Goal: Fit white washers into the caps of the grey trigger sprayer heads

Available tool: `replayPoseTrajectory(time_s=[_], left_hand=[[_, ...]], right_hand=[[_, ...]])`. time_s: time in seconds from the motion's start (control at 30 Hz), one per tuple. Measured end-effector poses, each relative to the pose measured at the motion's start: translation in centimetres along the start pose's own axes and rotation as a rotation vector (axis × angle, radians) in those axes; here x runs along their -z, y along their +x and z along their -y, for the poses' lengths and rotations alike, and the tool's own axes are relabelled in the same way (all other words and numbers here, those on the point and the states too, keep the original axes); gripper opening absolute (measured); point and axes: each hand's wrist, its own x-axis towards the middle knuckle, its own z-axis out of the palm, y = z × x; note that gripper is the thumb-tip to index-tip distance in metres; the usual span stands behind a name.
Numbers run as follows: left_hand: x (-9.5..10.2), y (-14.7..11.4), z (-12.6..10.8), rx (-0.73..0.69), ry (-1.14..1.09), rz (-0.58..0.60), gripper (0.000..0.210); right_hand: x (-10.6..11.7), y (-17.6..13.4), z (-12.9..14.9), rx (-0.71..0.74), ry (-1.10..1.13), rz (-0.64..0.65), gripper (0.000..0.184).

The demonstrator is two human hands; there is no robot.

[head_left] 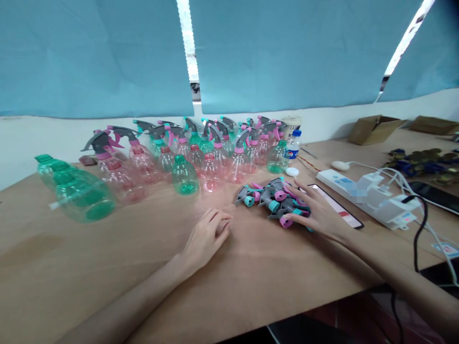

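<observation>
Blue-capped bottle (294, 143), back of the worktop (222, 277): blue label (292, 154) with a round red-white-blue Pepsi logo; lettering around it too small to read. Pale cup (289, 123) behind it: dark capitals, "IA" legible, next letter uncertain. Power strip (387, 210): blue-printed sticker (342, 180), text too small to make out. Phone (337, 205) near the strip: lit screen with a red block, wording illegible. Card (446, 249) at right edge: blue and red print, unreadable.
</observation>
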Motion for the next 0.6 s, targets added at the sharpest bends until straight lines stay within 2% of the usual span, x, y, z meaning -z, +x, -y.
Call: replayPoseTrajectory(time_s=[0.1,0.23,0.47,0.6], left_hand=[[0.0,0.2,0.0,0.009,0.004,0.005,0.009],[-0.1,0.4,0.1,0.044,0.006,0.022,0.009],[-0.5,1.2,0.1,0.059,-0.014,0.019,0.009],[-0.7,1.4,0.1,0.044,-0.015,0.012,0.009]], right_hand=[[-1.2,0.7,0.0,-0.008,-0.012,0.068,0.075],[-2.2,1.7,1.0,0.022,-0.04,0.073,0.077],[-2.5,2.3,3.3,0.071,-0.009,0.135,0.078],[-2.6,2.5,3.7,0.067,-0.006,0.163,0.08]])
